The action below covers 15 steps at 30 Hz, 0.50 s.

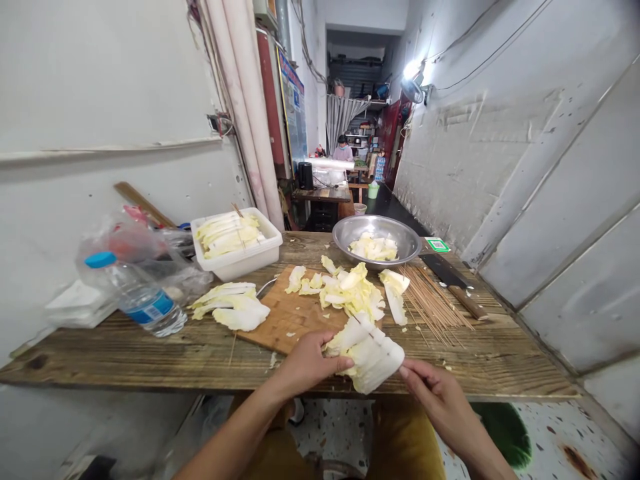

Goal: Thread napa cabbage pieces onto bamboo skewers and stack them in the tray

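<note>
My left hand (313,363) is closed on the left side of a stack of napa cabbage leaves (375,363), thumb on top, above the table's front edge. A thin dark skewer shows at the stack's upper edge and lines up with the pinched fingertips of my right hand (440,393) at the right corner; the end between those fingers is hidden. Beyond lies a wooden cutting board (285,313) with a pile of loose cabbage pieces (353,290). Bamboo skewers (435,307) are spread out to the right, beside another cabbage leaf (395,293).
A white tub (240,260) holds skewered cabbage. Behind the board stands a steel bowl (377,230) with cabbage pieces. A cleaver (453,283) lies at the right. More leaves (233,307), a water bottle (137,297) and plastic bags (150,250) are left. A person (343,150) is far back.
</note>
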Motion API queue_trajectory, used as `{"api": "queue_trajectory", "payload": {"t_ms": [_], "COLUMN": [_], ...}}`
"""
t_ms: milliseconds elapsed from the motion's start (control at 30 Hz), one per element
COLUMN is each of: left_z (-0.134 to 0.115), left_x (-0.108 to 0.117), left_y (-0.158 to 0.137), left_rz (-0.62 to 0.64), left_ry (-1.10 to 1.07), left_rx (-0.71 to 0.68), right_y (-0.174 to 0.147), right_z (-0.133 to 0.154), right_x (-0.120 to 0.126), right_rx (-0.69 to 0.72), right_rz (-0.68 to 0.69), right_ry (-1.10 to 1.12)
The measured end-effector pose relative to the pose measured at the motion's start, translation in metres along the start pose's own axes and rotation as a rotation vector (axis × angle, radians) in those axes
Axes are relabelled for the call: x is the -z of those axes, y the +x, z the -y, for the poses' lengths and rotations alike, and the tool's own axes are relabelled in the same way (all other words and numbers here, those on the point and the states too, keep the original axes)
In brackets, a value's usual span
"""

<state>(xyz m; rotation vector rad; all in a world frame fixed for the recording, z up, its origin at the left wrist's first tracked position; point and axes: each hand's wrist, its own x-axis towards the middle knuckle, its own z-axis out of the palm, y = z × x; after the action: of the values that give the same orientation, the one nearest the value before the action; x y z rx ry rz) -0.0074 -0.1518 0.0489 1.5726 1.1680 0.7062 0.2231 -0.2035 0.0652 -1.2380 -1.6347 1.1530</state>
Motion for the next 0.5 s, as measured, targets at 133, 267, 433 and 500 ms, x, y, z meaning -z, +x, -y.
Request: {"api": "queue_trajectory", "payload": {"t_ms": [133, 267, 433, 500], "left_z": [-0.001, -0.003, -0.009, -0.009], "left_x": [-0.001, 0.004, -0.004, -0.010], "left_y": [-0.004, -0.005, -0.004, -0.004], "left_rz": [-0.118, -0.241, -0.330, -0.364], "left_ry": [0.255, 0.230, 0.112, 0.066], "left_rx": [-0.096, -0.166, -0.317, -0.324], "right_y": [-0.002, -0.006, -0.007, -0.007], "right_z": [0.000, -0.005, -0.013, -0.017], "right_x": [-0.002, -0.002, -0.008, -0.011], "right_rx": [0.005, -0.022, -0.042, -0.061], "right_rz": [-0.010, -0.047, -0.007, 0.008], "right_ry": [-0.023, -0.022, 0.044, 0.081]}}
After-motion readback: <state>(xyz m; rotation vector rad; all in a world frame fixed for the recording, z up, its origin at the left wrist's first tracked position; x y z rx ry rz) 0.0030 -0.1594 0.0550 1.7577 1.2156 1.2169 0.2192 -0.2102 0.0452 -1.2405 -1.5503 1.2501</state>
